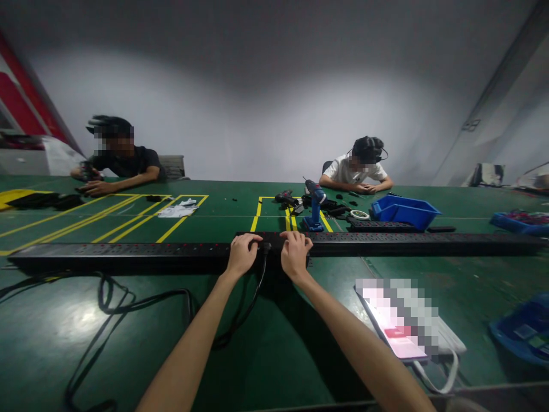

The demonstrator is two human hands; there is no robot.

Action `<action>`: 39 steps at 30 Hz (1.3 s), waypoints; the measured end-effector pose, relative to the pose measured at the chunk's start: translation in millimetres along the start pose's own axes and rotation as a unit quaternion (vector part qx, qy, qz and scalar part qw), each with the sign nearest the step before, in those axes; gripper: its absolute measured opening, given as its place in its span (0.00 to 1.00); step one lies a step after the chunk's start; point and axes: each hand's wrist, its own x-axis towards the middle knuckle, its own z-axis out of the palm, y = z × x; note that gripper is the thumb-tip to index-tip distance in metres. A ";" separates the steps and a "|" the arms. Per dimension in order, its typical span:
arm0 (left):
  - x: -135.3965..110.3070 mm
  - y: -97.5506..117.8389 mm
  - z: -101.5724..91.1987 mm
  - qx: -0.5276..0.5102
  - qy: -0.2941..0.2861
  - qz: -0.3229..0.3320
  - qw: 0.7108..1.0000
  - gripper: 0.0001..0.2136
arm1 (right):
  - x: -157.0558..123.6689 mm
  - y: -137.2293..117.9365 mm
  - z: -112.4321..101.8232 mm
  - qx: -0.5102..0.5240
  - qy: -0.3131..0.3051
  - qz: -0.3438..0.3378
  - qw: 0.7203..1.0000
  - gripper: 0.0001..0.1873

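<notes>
Both my hands rest at the middle of a long black power strip [373, 245] that lies across the green table. My left hand [242, 253] grips its top edge, fingers curled over and thumb pointing inward. My right hand [295, 252] closes over the same edge a little to the right, its fingers bent. Between them a black plug [266, 248] sits at the strip, with its power cord [256, 297] hanging down toward me. Part of the strip under my fingers is hidden. Its left stretch [120, 257] has a row of outlets along the top.
A blue cordless drill [315, 206] stands beyond the strip, near a blue bin [403, 212] and a tape roll [359, 215]. Looped black cable [146, 297] lies left. A lit phone [398, 326] lies right. Two people [124, 154] sit across the table.
</notes>
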 end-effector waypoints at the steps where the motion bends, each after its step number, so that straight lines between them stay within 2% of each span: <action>1: -2.5 1.3 0.2 0.005 -0.007 0.003 1.000 0.12 | -10.4 4.9 -4.0 -0.011 -0.007 -0.027 1.000 0.18; 4: -8.7 5.7 -0.2 0.020 -0.023 0.011 0.999 0.14 | -34.1 14.3 -8.9 -0.028 -0.032 -0.087 0.995 0.17; 6: -11.8 8.5 -1.7 0.031 -0.032 0.020 0.999 0.17 | -40.8 15.5 -7.2 -0.035 -0.038 -0.096 0.994 0.17; 11: -16.1 12.3 -4.8 0.050 -0.043 0.050 0.997 0.18 | -41.2 10.6 -1.0 -0.051 -0.064 -0.101 0.992 0.22; 17: -18.6 11.8 -2.7 0.055 -0.038 0.038 0.997 0.22 | -43.8 9.8 -4.2 -0.092 -0.102 -0.138 0.981 0.35; 24: -19.7 15.0 -4.1 0.057 -0.047 0.043 0.996 0.18 | -45.0 9.1 -4.4 -0.123 -0.124 -0.152 0.973 0.45; 27: -21.0 16.2 -3.9 0.056 -0.045 0.036 0.997 0.19 | -44.9 10.9 -2.8 -0.117 -0.126 -0.146 0.974 0.44; 32: -24.9 19.0 -4.2 0.073 -0.021 0.023 0.997 0.28 | -43.4 14.3 -1.0 -0.081 -0.117 -0.134 0.981 0.33; 36: -27.5 19.1 -3.6 0.112 -0.012 0.011 0.994 0.34 | -42.8 13.9 -1.3 -0.056 -0.103 -0.126 0.985 0.28; 39: -28.6 18.7 -2.5 0.137 -0.027 0.007 0.990 0.33 | -42.8 13.3 -1.6 -0.049 -0.104 -0.123 0.986 0.27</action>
